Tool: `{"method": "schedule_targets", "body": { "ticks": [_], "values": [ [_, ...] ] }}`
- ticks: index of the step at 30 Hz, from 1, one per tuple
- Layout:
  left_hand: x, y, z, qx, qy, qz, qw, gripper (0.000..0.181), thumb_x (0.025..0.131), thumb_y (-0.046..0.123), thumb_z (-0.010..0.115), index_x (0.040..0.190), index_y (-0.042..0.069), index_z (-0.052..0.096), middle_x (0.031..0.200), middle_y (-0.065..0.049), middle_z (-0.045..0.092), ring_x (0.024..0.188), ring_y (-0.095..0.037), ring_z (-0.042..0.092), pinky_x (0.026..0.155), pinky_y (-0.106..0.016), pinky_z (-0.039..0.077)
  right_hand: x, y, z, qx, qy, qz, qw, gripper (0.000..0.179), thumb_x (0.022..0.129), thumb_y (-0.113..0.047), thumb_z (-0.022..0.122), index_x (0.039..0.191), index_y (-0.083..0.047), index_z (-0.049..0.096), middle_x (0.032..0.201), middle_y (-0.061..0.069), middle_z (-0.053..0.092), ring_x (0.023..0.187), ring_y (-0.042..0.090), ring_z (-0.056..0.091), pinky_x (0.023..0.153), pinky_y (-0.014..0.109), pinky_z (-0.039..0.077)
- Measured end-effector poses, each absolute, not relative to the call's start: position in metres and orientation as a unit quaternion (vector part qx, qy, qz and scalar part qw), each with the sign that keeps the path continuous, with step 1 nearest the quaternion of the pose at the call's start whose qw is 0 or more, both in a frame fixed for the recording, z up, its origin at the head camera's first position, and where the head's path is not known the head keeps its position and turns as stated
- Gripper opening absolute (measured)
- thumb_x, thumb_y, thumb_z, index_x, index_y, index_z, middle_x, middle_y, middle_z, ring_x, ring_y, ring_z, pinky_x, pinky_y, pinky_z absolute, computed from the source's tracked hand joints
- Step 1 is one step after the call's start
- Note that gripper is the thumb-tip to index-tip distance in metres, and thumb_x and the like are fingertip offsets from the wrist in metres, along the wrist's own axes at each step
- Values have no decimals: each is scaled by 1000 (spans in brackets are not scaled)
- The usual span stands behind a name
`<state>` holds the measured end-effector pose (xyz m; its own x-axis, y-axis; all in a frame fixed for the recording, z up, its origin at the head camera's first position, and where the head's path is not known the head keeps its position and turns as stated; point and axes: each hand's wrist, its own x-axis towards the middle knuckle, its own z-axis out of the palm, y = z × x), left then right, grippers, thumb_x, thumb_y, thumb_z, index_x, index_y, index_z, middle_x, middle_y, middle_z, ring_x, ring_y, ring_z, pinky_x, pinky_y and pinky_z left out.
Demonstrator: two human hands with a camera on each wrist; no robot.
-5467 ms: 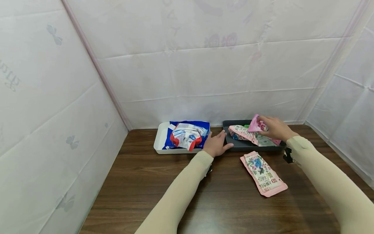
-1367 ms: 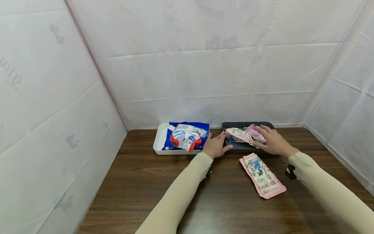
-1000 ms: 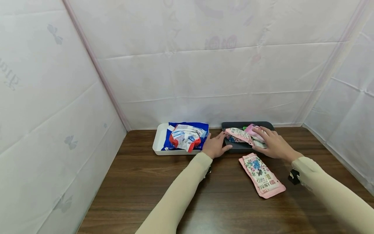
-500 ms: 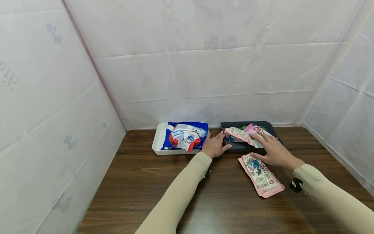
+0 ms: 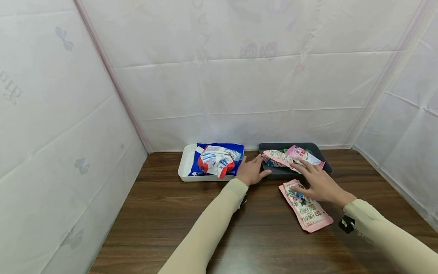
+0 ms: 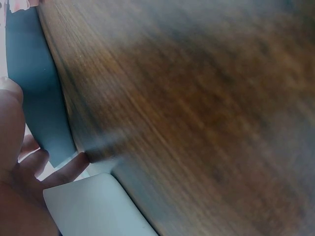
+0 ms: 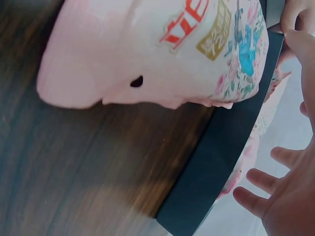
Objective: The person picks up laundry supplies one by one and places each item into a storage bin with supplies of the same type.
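Observation:
My right hand (image 5: 321, 185), fingers spread, hovers above the upper end of a pink floral packet (image 5: 309, 215) on the table. In the right wrist view, this packet (image 7: 147, 49) lies beside the dark tray's wall (image 7: 224, 128). The dark tray (image 5: 282, 176) carries another pink floral packet (image 5: 278, 157) and, to its right, a pink-and-lilac packet (image 5: 301, 153). My left hand (image 5: 252, 172) rests between the two trays, its fingertips at the dark tray's left end. In the left wrist view, those fingers reach between the dark wall (image 6: 42, 93) and the white tray's corner (image 6: 103, 206).
To the left, a white tray (image 5: 186, 163) holds a blue bag (image 5: 195, 169) with a white-and-red packet (image 5: 216, 160) on top. White curtain sheets (image 5: 219, 87) surround the brown wooden table (image 5: 164, 213) at the back and sides.
My right hand held the pink-and-lilac packet over the dark tray, set it down there and let go. It then drew back toward me, over the table packet. My left hand stayed put.

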<state>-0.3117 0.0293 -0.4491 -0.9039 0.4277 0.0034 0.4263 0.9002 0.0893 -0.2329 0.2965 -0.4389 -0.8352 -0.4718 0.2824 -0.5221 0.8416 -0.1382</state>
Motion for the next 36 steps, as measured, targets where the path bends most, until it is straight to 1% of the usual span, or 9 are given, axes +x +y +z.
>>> {"method": "schedule_targets", "body": {
  "ticks": [4, 10, 16, 26, 36],
  "values": [
    [-312, 31, -450, 218, 975, 46, 7, 76, 101, 70, 36, 162, 24, 36, 168, 7, 27, 134, -17, 57, 127, -47, 15, -230, 295, -442, 259, -952, 102, 126, 83, 90, -51, 76, 156, -15, 42, 161, 24, 32, 130, 57, 44, 97, 79, 38],
    [-311, 32, -449, 220, 974, 49, 4, 74, 102, 68, 37, 161, 24, 36, 168, 7, 27, 133, -19, 58, 127, -48, 15, -226, 293, -445, 255, -954, 92, 124, 85, 90, -52, 75, 158, -18, 38, 162, 25, 29, 131, 57, 41, 99, 80, 35],
    [-311, 32, -448, 219, 975, 46, 1, 74, 102, 68, 37, 161, 24, 36, 168, 6, 28, 132, -18, 58, 127, -48, 16, -223, 291, -446, 261, -952, 90, 131, 85, 89, -53, 76, 158, -18, 39, 160, 26, 31, 132, 56, 41, 100, 80, 35],
    [-314, 34, -451, 219, 975, 47, -2, 73, 102, 67, 38, 161, 24, 37, 167, 6, 30, 131, -19, 60, 126, -48, 18, -216, 288, -451, 249, -957, 90, 121, 87, 90, -59, 72, 159, -20, 38, 161, 27, 30, 140, 55, 32, 99, 81, 35],
    [-317, 35, -453, 218, 975, 46, -3, 75, 102, 69, 37, 161, 24, 37, 167, 7, 29, 133, -19, 58, 126, -48, 17, -213, 286, -456, 258, -953, 94, 129, 83, 90, -54, 74, 158, -21, 39, 160, 28, 30, 134, 57, 38, 95, 78, 40]
  ]
}}
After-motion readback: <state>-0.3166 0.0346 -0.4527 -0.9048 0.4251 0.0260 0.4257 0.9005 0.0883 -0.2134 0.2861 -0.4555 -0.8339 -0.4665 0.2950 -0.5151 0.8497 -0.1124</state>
